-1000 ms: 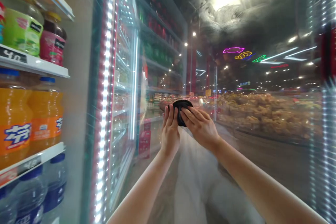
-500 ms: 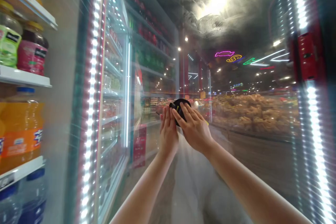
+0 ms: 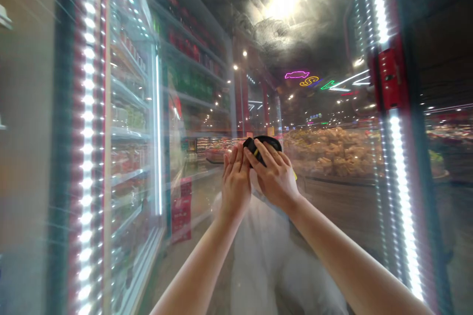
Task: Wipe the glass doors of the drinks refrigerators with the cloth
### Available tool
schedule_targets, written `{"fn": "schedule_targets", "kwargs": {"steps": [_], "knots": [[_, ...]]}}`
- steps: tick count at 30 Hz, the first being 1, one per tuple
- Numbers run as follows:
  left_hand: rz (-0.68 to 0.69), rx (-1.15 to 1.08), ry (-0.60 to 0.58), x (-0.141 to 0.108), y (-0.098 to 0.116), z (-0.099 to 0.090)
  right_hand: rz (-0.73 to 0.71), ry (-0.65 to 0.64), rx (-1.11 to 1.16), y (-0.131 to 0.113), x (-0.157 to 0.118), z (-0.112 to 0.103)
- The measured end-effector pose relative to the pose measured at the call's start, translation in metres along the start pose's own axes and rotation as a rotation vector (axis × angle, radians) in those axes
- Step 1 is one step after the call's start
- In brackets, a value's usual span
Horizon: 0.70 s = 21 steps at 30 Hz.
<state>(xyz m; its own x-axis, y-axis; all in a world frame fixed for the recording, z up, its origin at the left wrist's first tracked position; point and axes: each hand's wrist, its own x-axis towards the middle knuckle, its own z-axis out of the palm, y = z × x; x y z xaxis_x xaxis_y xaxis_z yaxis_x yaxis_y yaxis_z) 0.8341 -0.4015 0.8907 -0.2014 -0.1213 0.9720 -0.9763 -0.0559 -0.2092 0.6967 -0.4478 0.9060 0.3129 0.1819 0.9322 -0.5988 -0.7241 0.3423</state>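
Both hands are raised in the middle of the view, side by side, backs toward me. My left hand (image 3: 237, 179) has its fingers extended upward, their tips near the edge of a black object (image 3: 272, 143) with a yellow mark. Across the lower part of that object lies my right hand (image 3: 275, 172), its fingers stretched out and slightly spread. Part of the black object is hidden behind the fingers, so its exact kind is unclear. Around them is a see-through glass door (image 3: 325, 216) with reflections on it.
An LED strip (image 3: 87, 157) runs up the left, beside lit cooler shelves (image 3: 129, 133). On the right, another LED strip (image 3: 402, 182) and a red fitting (image 3: 390, 78) mark the door's edge. Heaped brownish goods (image 3: 336, 150) appear through the glass.
The view has swung right, so the bottles on the left shelves are gone from sight and the LED strips sit further left. The black object has shifted slightly right between the hands.
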Motion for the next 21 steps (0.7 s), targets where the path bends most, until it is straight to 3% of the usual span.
{"fn": "schedule_targets", "kwargs": {"steps": [3, 6, 10, 13, 17, 21], "knots": [[0.041, -0.005, 0.004, -0.022, 0.024, 0.011, -0.007, -0.027, -0.026, 0.012, -0.035, -0.007], [0.123, -0.019, -0.032, -0.011, 0.056, 0.027, 0.043, -0.017, -0.052, 0.045, -0.057, -0.018], [0.177, -0.014, -0.066, 0.030, 0.079, 0.040, 0.159, 0.096, 0.024, 0.080, -0.046, -0.022], [0.124, 0.019, -0.038, 0.039, 0.073, 0.039, 0.206, 0.130, 0.083, 0.077, -0.028, -0.015], [0.117, 0.039, 0.015, 0.007, 0.065, 0.038, 0.188, 0.076, 0.021, 0.055, -0.038, -0.010], [0.137, 0.018, 0.009, -0.019, 0.089, 0.050, 0.139, 0.015, -0.036, 0.068, -0.074, -0.020]]}}
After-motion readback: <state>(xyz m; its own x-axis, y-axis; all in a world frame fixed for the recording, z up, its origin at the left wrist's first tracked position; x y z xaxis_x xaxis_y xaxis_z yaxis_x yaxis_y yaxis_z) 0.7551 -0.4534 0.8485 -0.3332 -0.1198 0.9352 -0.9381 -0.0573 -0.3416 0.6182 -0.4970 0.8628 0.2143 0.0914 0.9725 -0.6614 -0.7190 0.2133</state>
